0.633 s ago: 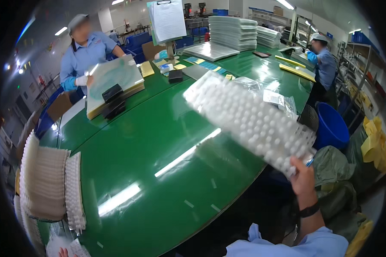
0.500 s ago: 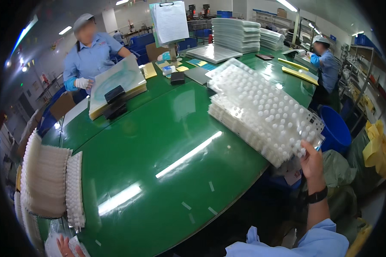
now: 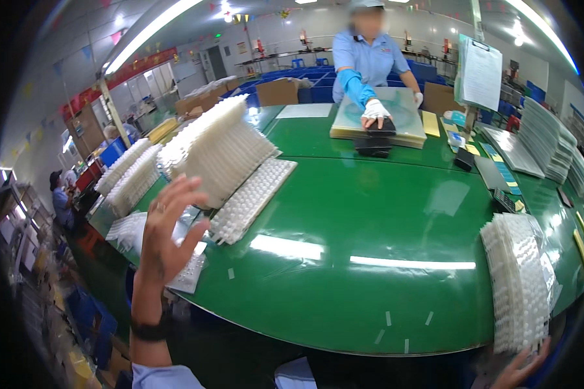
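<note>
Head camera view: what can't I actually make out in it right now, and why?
All in the head view:
Right hand: blurred, its arm cut off by the lower edge; whether it grips the knobbed white stack is unclear.
Whatever lies directly behind the left hand: covered by that hand.
Upper black block: partly hidden by the co-worker's gloved hand.
Writing on the clipboard paper: too small to read.

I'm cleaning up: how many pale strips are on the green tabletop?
5: one strip at left, four strips by the near edge, right of centre. Tray stacks may hide more.
</note>
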Available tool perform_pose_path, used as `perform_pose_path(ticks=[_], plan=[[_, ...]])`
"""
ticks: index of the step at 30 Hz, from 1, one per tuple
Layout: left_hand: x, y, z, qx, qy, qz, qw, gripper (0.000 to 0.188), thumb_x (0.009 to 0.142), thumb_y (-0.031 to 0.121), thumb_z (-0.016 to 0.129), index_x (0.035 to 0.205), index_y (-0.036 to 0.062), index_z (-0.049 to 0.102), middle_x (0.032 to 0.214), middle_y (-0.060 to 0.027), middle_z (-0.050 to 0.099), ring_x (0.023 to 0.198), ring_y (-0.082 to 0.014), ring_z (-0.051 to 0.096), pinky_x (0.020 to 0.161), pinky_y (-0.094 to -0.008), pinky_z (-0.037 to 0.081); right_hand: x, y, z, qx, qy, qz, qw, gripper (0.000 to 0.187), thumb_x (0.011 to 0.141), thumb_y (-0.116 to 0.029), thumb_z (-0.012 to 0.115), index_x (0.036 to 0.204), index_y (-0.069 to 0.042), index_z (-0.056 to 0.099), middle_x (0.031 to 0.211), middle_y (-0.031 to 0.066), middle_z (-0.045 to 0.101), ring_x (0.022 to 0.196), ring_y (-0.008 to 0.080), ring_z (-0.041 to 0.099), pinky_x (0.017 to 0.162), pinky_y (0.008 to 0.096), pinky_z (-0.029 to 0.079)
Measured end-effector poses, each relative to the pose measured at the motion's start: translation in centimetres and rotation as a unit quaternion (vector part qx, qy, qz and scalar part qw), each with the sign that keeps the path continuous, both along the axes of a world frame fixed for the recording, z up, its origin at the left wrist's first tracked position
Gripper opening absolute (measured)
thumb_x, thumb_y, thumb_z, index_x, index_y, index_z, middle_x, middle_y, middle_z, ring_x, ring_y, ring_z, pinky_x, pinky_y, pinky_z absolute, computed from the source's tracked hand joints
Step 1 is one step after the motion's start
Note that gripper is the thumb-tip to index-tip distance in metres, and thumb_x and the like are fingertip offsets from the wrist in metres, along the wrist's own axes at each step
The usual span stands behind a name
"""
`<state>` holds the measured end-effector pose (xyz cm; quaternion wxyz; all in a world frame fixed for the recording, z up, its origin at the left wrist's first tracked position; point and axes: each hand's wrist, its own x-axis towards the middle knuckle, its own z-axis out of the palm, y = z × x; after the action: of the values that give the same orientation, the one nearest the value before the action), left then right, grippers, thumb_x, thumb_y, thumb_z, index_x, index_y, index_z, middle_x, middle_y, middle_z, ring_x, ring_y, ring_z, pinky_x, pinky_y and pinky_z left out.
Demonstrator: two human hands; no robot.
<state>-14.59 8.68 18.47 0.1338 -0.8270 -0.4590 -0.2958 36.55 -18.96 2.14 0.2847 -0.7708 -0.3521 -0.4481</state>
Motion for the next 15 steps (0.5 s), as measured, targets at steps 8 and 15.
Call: perform_pose_path(ticks=[8, 15], plan=[[-15.0, 17.8, -1.4, 0.038, 0.038, 0.249, 0.967, 0.072, 0.078, 0.041, 0.072, 0.137, 0.0085, 0.048, 0.147, -0.0196, 0.040, 0.136, -0.0359, 0.036, 0.111, -0.0464, 0.028, -12.2, 8.3, 0.4, -0.116, 0.291, 0.439, 0.842, 0.014, 0.086, 0.000, 0.061, 0.098, 0.000, 0.066, 0.111, 0.0172, 0.063, 0.113, 0.0359, 0.055, 0.098, 0.0431, 0.042], [-19.4, 21.5, -1.5, -0.130, -0.160, 0.117, 0.971, 0.055, 0.080, 0.041, 0.070, 0.120, 0.0038, 0.063, 0.118, -0.0168, 0.065, 0.110, -0.0303, 0.061, 0.096, -0.0400, 0.045, -13.8, 11.9, -2.3, -0.165, 0.240, 0.383, 0.877, 0.013, 0.084, -0.003, 0.062, 0.096, -0.003, 0.067, 0.107, 0.0138, 0.065, 0.107, 0.0348, 0.058, 0.094, 0.0425, 0.044]])
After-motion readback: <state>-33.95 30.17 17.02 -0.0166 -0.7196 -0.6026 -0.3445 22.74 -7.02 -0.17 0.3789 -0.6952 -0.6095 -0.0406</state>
